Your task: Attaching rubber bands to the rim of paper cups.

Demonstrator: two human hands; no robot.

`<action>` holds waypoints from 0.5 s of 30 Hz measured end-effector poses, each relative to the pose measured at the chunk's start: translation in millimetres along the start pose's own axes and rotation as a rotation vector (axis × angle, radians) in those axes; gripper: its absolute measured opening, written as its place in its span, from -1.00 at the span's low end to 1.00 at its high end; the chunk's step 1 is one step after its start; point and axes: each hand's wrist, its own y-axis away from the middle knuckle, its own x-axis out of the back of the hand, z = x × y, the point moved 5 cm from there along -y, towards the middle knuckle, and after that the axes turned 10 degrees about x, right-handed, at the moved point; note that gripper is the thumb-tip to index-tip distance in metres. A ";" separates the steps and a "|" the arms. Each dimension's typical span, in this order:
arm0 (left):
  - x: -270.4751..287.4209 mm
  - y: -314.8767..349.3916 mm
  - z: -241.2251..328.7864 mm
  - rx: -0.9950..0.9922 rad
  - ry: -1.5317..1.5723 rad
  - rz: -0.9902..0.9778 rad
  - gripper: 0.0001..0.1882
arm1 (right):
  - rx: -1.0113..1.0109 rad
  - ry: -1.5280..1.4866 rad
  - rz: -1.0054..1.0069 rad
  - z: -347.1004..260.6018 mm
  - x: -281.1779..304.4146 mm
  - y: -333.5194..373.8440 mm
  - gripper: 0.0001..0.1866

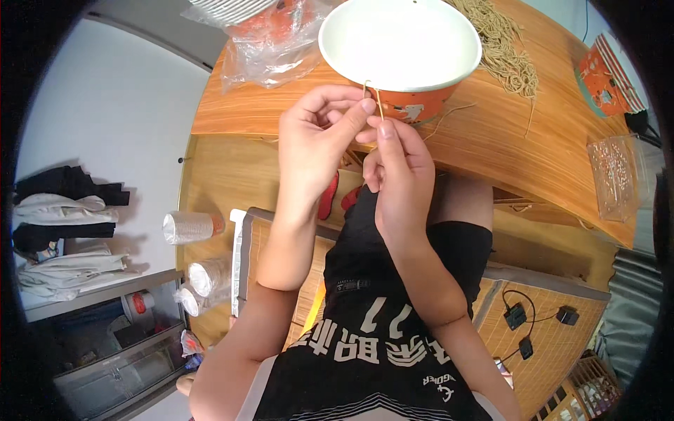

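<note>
A large paper bucket (400, 45), white inside and orange outside, stands at the table's front edge with its mouth facing up. A thin tan cord (380, 103) hangs over its near rim, and a short loop of cord shows just to the left. My left hand (316, 137) pinches cord between thumb and forefinger, close against the rim. Beside it, slightly lower, my right hand (404, 158) grips the hanging cord between thumb and forefinger. The fingertips of both hands nearly touch. Another loose cord end (449, 116) lies on the table right of the bucket.
A heap of tan cords (502, 45) lies right of the bucket on the wooden table (491, 147). Plastic-wrapped buckets (277, 35) sit at back left. Stacked orange buckets (609, 81) and a clear box of small pieces (613, 175) are at right. Wrapped stacks (189, 228) stand at left below.
</note>
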 end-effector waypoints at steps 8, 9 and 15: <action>-10.1 3.5 -15.2 0.216 0.343 -0.209 -0.86 | 0.172 0.112 0.004 -3.9 9.2 3.4 -0.83; -12.3 3.1 -16.3 0.261 0.405 -0.261 -0.85 | 0.195 0.139 0.003 -3.2 10.3 2.0 -0.85; -19.4 11.4 -19.7 0.215 0.355 -0.249 -0.85 | 0.440 0.484 -0.023 -10.7 13.5 -5.5 -0.90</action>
